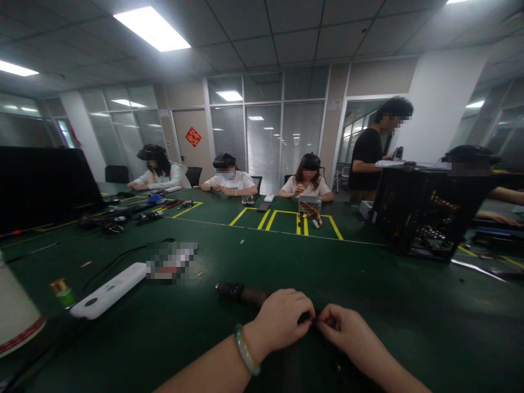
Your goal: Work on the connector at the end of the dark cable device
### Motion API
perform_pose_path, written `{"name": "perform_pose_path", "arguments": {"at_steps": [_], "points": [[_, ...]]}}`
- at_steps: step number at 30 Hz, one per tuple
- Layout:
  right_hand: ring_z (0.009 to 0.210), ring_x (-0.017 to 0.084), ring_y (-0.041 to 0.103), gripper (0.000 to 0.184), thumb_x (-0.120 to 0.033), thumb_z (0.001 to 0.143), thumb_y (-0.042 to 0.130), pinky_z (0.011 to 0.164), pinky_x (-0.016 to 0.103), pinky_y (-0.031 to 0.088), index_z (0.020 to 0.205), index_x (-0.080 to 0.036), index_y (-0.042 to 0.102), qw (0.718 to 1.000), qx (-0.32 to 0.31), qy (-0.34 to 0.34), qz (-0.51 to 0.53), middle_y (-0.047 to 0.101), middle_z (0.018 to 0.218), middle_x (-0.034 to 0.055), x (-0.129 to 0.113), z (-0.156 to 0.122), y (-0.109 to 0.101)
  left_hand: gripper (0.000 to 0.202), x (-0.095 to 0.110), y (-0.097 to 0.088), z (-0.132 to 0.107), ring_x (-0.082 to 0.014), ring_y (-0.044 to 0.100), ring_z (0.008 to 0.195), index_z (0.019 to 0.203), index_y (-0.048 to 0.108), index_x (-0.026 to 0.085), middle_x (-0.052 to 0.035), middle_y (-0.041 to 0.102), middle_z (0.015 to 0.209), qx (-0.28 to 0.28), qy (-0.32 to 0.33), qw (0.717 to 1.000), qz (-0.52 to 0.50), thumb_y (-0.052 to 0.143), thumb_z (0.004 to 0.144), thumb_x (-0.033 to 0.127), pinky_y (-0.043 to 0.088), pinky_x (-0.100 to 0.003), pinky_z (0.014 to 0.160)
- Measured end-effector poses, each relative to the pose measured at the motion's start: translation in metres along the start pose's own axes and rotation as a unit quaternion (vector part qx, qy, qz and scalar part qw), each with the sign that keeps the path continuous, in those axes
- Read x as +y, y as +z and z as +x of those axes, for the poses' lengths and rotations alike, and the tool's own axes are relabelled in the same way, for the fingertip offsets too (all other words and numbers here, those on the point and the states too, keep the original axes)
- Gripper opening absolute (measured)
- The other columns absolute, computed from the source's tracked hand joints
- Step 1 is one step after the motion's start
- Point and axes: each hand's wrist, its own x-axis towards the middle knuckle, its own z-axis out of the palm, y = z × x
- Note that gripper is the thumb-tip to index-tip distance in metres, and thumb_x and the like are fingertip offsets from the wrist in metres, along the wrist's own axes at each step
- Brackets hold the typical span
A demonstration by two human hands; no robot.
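My left hand, with a pale green bangle at its wrist, is closed in a pinch low in the middle of the head view. My right hand is closed too, its thumb and finger pressed together almost against the left fingertips. Something small and dark shows where the fingertips meet, too small to name. Just beyond my left hand lies a dark, pen-thick-to-wider cylindrical tool with a black collar and a metal tip pointing left. Its right end is hidden behind the hand, and I cannot tell whether they touch.
On the green table, a white power strip, a small green bottle and a white cup stand left. A black computer case is right, a monitor far left. Several people sit opposite; one stands.
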Motion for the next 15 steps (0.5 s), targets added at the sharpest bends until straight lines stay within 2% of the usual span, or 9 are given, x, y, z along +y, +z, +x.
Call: {"name": "perform_pose_path", "arguments": {"at_steps": [4,7,12,15], "points": [[0.064,0.013,0.061,0.011,-0.026,0.086,0.058,0.053,0.018,0.038,0.083,-0.02,0.067,1.0,-0.005,0.005,-0.001,0.069,0.073,-0.0013,-0.0015,-0.0011,-0.0004,0.018,0.002,-0.0012,-0.0005,-0.019,0.057,0.091,0.099,0.058,0.022,-0.0003,0.063,0.096,-0.001,-0.022,1.0,0.007,0.064,0.083,0.025,0.042,-0.031,0.082],[0.064,0.013,0.061,0.012,-0.026,0.087,0.058,0.053,0.019,0.039,0.083,-0.02,0.067,1.0,-0.004,0.008,0.002,0.069,0.074,-0.001,-0.0015,-0.0019,-0.0004,0.019,0.0027,-0.0018,-0.0007,-0.0193,0.057,0.091,0.098,0.057,0.023,0.0005,0.062,0.094,-0.004,-0.037,0.999,0.01,0.066,0.082,0.027,0.043,-0.031,0.08],[0.065,0.014,0.062,0.012,-0.026,0.085,0.058,0.054,0.019,0.039,0.085,-0.019,0.067,1.0,-0.004,0.006,0.006,0.069,0.074,-0.0005,-0.0008,-0.0013,-0.0004,0.01,-0.0002,0.0004,0.0,-0.0176,0.057,0.091,0.093,0.061,0.022,0.0009,0.063,0.094,-0.006,-0.008,1.0,0.001,0.064,0.083,0.024,0.041,-0.03,0.082],[0.065,0.014,0.061,0.012,-0.027,0.085,0.058,0.054,0.02,0.039,0.083,-0.019,0.067,1.0,-0.002,0.006,-0.003,0.068,0.072,-0.0004,-0.0013,-0.0005,-0.0006,0.013,-0.0008,0.0011,-0.0001,-0.018,0.057,0.091,0.096,0.06,0.023,0.001,0.063,0.095,0.0,-0.004,1.0,-0.003,0.064,0.083,0.024,0.041,-0.031,0.083]]}}
